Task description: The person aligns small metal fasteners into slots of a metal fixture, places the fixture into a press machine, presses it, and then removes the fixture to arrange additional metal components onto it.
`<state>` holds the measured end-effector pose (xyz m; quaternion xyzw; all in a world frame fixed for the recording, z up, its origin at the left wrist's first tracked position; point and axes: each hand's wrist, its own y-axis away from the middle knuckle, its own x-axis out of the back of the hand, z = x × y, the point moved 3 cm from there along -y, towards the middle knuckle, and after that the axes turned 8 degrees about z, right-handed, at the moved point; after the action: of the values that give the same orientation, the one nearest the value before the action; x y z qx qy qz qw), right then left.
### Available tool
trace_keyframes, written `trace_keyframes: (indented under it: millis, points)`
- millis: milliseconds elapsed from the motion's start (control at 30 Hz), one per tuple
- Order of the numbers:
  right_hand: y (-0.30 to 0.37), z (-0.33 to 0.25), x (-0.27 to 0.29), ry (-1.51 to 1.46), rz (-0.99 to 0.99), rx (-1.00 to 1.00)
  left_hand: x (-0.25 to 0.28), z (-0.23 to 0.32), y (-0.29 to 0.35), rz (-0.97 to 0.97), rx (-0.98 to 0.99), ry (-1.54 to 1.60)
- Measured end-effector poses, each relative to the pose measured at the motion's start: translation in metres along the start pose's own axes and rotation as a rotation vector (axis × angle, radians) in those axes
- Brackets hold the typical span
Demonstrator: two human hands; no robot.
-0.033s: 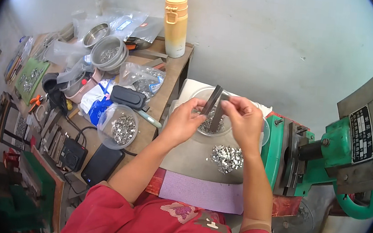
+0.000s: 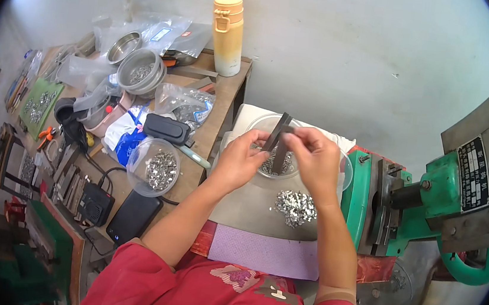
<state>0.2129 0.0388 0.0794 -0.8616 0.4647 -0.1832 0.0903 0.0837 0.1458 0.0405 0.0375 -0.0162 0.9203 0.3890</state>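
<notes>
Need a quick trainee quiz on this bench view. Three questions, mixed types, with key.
1. What do the left hand's fingers hold?
2. True or false: the yellow bottle stands upright.
3. The loose heap of metal pieces is nearest which? A) steel dish B) purple mat C) pink tub

Key: 1. A dark bar. 2. True. 3. B.
</notes>
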Motion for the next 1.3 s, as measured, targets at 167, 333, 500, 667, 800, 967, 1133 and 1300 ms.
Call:
trace_keyframes:
  millis: [167, 333, 500, 667, 800, 967, 1133, 1300]
  points:
    - [-0.016, 0.009, 0.013, -0.078, 0.073, -0.085, -0.002, 0.005, -0.002, 0.031, -0.103, -0.068]
    - [-0.013, -0.001, 0.002, -0.069, -0.023, -0.085, 0.000, 0.005, 0.000, 0.000, -0.059, -0.042]
    - [-0.014, 0.001, 0.009, -0.193, 0.048, -0.150, 0.002, -0.001, 0.001, -0.015, -0.034, 0.038]
    - [-0.022, 0.011, 0.011, -0.160, 0.091, -0.135, 0.002, -0.003, 0.000, 0.002, -0.050, 0.033]
    - [-0.014, 0.002, 0.005, -0.105, 0.040, -0.104, 0.003, -0.002, 0.006, -0.008, -0.019, 0.028]
    - [-0.006, 0.003, 0.005, -0.148, 0.055, -0.096, 0.002, -0.002, 0.006, -0.027, -0.059, 0.044]
    - [-0.015, 0.017, 0.016, -0.134, 0.195, -0.112, -0.005, 0.006, 0.010, -0.061, 0.016, 0.117]
    - [-0.007, -0.008, 0.020, -0.397, 0.193, -0.257, -0.009, 0.012, 0.010, -0.050, 0.027, 0.225]
